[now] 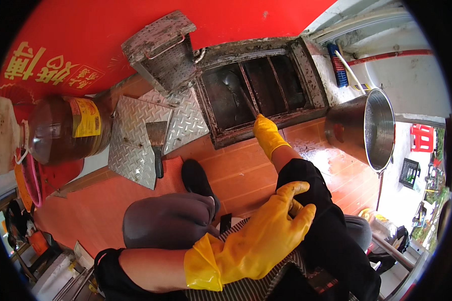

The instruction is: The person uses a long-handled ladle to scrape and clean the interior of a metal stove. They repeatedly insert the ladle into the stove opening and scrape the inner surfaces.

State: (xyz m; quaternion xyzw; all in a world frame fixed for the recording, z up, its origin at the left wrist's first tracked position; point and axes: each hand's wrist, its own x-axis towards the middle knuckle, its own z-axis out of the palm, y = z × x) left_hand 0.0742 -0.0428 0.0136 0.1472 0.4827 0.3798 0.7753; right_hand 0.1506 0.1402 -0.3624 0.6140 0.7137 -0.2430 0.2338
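Observation:
My right hand (268,136), in a yellow rubber glove, grips the handle of a metal ladle (231,81). The ladle reaches into the left compartment of a grimy metal grease trap (211,113) set in the floor; its bowl lies at the dark liquid there. Two narrow bars cross the trap's opening. My left hand (265,235), in a matching glove, rests near my right forearm with thumb and fingers apart, holding nothing. A dirty perforated metal basket (165,56) with a wire handle stands at the trap's left corner.
Diamond-plate metal covers (135,131) lie left of the trap, with a black-handled scraper (157,150) on them. A large plastic jug of brown liquid (71,129) stands further left. To the right is a steel bucket (346,131); a brush (338,67) leans behind it.

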